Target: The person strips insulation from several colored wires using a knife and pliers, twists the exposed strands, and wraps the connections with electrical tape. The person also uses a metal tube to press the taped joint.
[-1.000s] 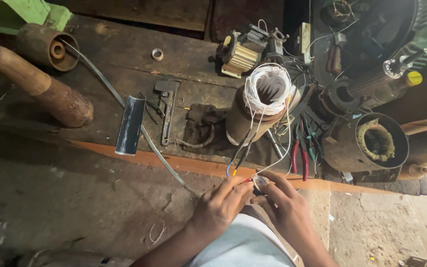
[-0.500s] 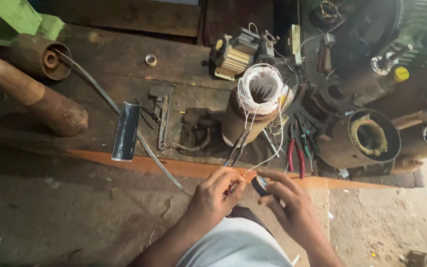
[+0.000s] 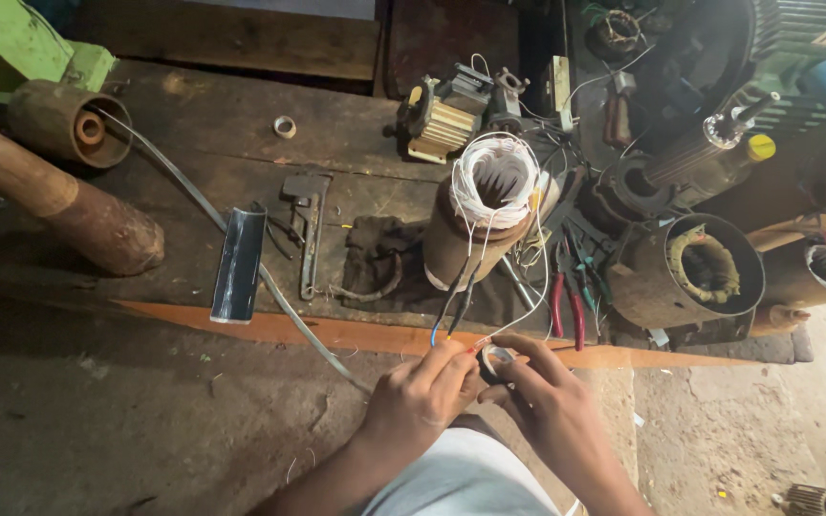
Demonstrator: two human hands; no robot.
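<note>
WORK: lead wires (image 3: 489,330) from wound stator (image 3: 478,218) on surface | FINGERS: our left hand (image 3: 420,401) pinches wire end, right hand (image 3: 545,411) pinches tape roll (image 3: 497,361) | PROGRESS: we judge joint taping unfinished, other leads bare.

Lighting: dim and warm overall, brightest on the white wire winding (image 3: 495,182) and the concrete floor (image 3: 748,420) at lower right, suggesting light from the right or above; the top edge and the dark machine housing (image 3: 681,67) sink into deep shadow. Sharpness: centre reasonably crisp, both hands slightly soft, no strong glare. Distortion: wide-angle bending at the edges, seen in the wooden log (image 3: 59,205) at left; corners darker and softer.
</note>
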